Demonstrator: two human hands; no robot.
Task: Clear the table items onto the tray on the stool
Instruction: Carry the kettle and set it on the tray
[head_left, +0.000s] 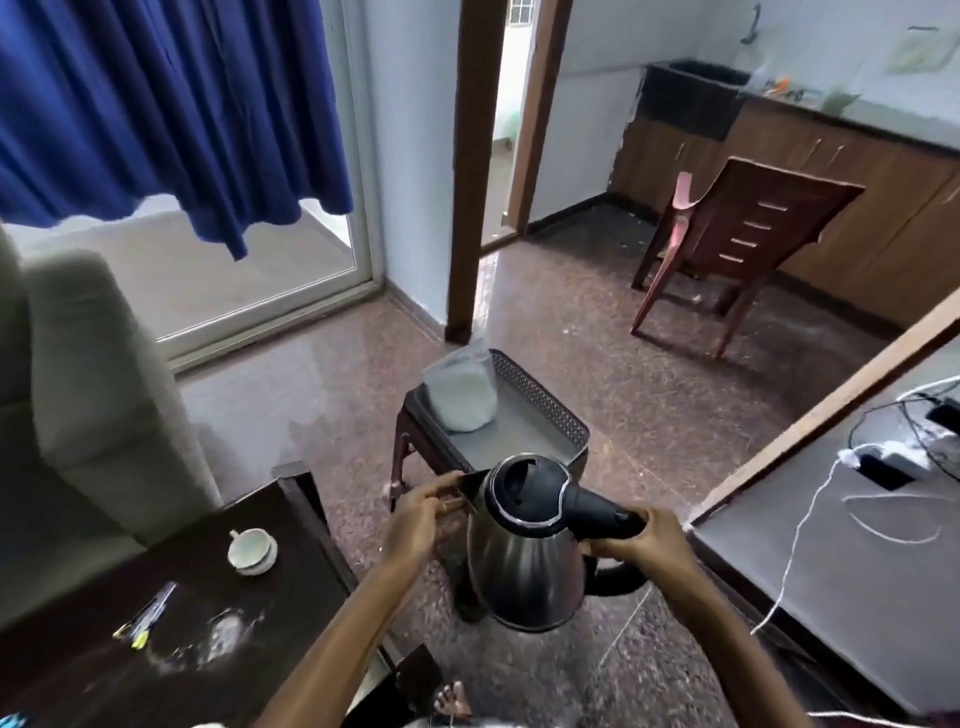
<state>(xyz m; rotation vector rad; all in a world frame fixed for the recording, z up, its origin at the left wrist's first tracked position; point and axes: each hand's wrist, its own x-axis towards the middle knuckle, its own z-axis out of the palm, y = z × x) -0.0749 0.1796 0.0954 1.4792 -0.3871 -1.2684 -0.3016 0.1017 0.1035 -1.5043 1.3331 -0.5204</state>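
**Kettle carried toward the tray**

Right hand (641, 543) grip closed around the black handle of the steel electric kettle (524, 561); left hand (423, 519) steadies its spout side. Kettle is held in the air, just short of the grey perforated-rim tray (545, 410) on the brown stool (402, 447). Judged rigid, smooth-walled, possibly heavy: the handle is the safe hold. A white cup (253, 551) remains on the dark tabletop (78, 670).

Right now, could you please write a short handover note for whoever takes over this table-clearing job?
Right hand: gripping the kettle by its handle, in the air short of the stool.
Left hand: steadying the kettle's spout side.
Done: white bag sits in the tray.
Left: set the kettle down in the tray; then fetch the cup and pens from the table.
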